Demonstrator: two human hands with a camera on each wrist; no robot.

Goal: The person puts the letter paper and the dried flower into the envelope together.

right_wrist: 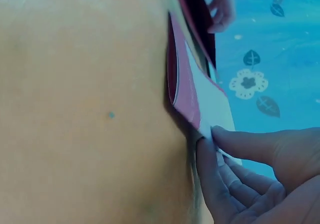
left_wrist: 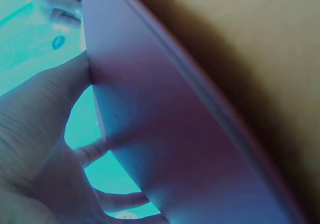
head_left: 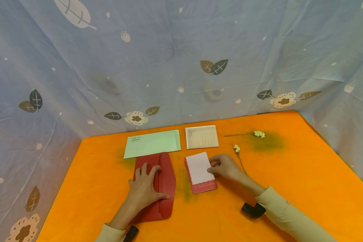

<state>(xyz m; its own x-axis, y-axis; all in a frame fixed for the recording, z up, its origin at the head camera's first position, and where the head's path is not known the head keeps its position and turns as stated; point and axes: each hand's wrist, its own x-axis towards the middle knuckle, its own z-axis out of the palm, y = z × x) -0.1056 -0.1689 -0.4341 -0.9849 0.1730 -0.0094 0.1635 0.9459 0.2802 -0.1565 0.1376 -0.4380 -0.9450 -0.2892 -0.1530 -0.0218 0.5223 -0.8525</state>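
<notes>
Left hand, fingers spread, rests on a red envelope, lower centre; right hand pinches a card, mid-frame. Contents of that envelope cannot be told.

I watch the red envelope from above, facing forward and down; both low wrist views share it, the left closer.

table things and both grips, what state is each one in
red envelope, flap folded out
red-and-white card, folded, gaping slightly
mint envelope, lying flat
cream card, flat, ruled side up
far flower sprig, lying down
near flower sprig, lying down
left grip, spread on red envelope
right grip, pinching red-and-white card's right edge
</notes>
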